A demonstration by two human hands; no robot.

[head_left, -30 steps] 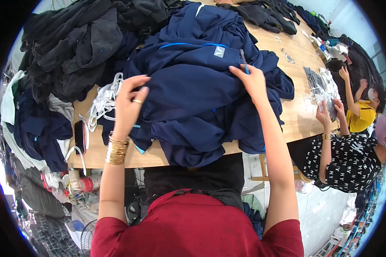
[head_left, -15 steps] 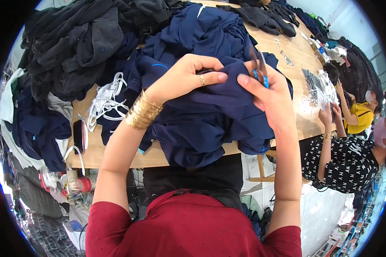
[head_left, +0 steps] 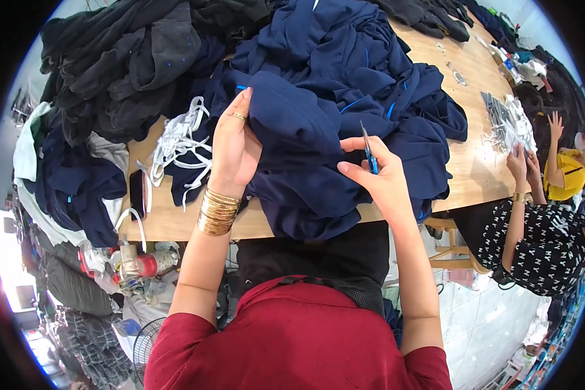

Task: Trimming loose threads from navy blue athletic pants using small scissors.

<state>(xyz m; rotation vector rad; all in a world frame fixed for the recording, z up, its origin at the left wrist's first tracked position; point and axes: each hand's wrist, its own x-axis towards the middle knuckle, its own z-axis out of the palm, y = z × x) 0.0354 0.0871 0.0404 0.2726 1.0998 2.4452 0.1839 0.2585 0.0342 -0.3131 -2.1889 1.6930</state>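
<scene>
A heap of navy garments (head_left: 318, 188) lies on the table in front of me. My left hand (head_left: 236, 146), with gold bangles at the wrist, holds up a fold of navy garment (head_left: 289, 117) at its left edge; part of the fingers is hidden by the cloth. A short bright-blue strip shows at these fingertips. Small blue-handled thread snips (head_left: 369, 151) sit in my right hand (head_left: 382, 172), blades pointing up and away. The thumb and forefinger of that hand are spread beside the raised cloth, and I cannot tell whether they touch it.
Black garments (head_left: 127, 71) are piled at the far left, beside a bundle of white cords (head_left: 179, 143). A phone (head_left: 138, 194) lies near the table's (head_left: 481, 169) front edge. To the right, a person in a patterned black top (head_left: 539, 253) handles pale items; someone in yellow (head_left: 565, 172) is beyond.
My hands have moved apart: the left shifted left and turned upright with the cloth, the right came lower and nearer with the snips. The view has shifted slightly.
</scene>
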